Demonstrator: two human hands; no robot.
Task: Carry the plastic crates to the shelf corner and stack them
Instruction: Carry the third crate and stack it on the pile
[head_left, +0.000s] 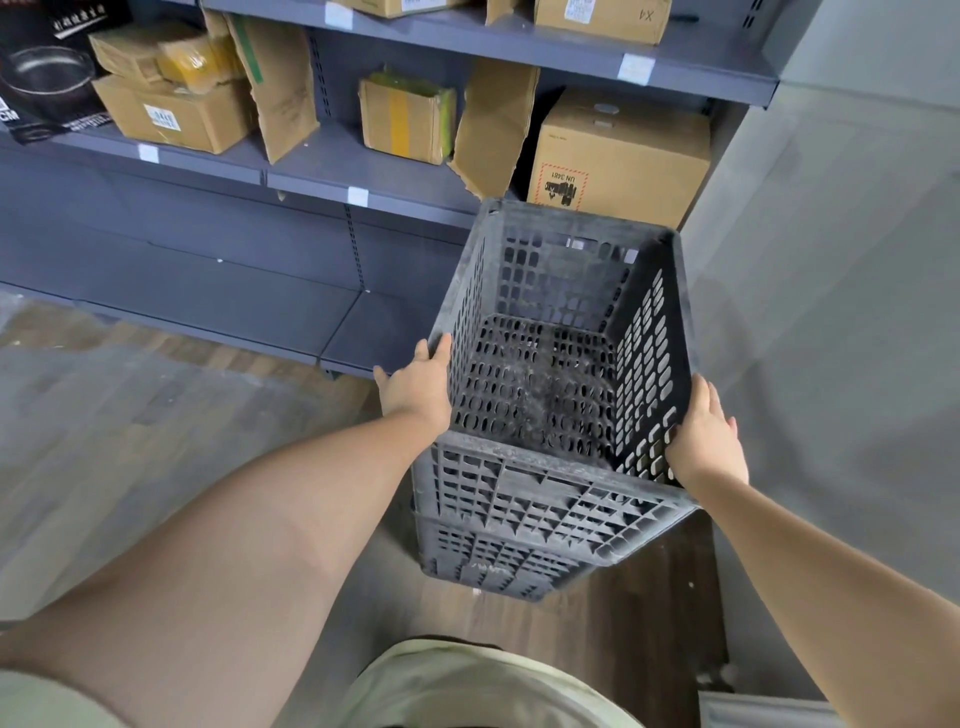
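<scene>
Gripping dusty, perforated black crate (561, 364) two-handed

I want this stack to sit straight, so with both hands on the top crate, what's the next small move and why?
Probably square the top crate and settle it down. The left hand and right hand grip its opposite rims, and it looks tilted and turned relative to the lower crate, so it does not seem fully nested yet.

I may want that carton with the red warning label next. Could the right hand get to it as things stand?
Probably not yet. The right hand is pressed against the top crate, as is the left hand, and that crate stands between the hand and the carton on the shelf behind.
</scene>
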